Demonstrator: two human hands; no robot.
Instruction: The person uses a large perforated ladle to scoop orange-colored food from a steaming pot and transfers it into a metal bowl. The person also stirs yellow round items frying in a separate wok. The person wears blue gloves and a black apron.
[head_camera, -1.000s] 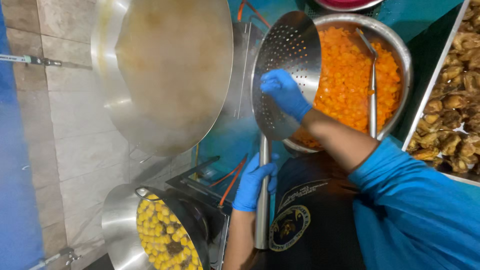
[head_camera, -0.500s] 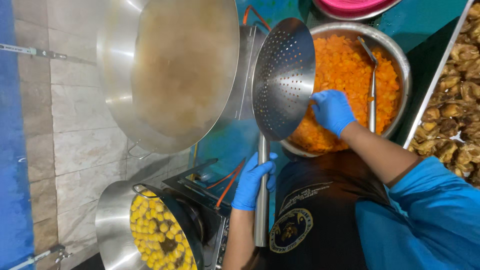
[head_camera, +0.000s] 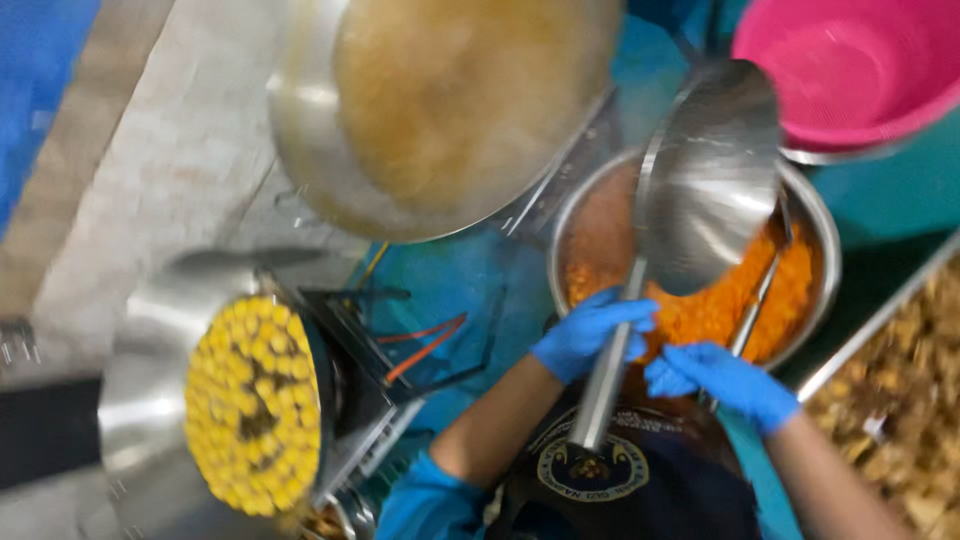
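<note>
Overhead, I see a big wok (head_camera: 440, 110) of brownish liquid, a pink tub (head_camera: 860, 70) at the far right, a pan of yellow balls (head_camera: 250, 400) on a burner lower left, and a tray of fried pieces (head_camera: 900, 400) at the right edge. A steel bowl of orange food (head_camera: 810, 230) sits between them, and a ladle handle (head_camera: 762, 295) leans in it, close by my right hand. My left hand (head_camera: 590, 330) is clenched round the shaft of the large skimmer (head_camera: 705, 180), whose bowl hangs tilted over the orange food. My right hand (head_camera: 720, 380) rests just below, near the shaft; I cannot tell its grip. Half a second ago the right hand was up in the orange food and the left held lower on the shaft.
</note>
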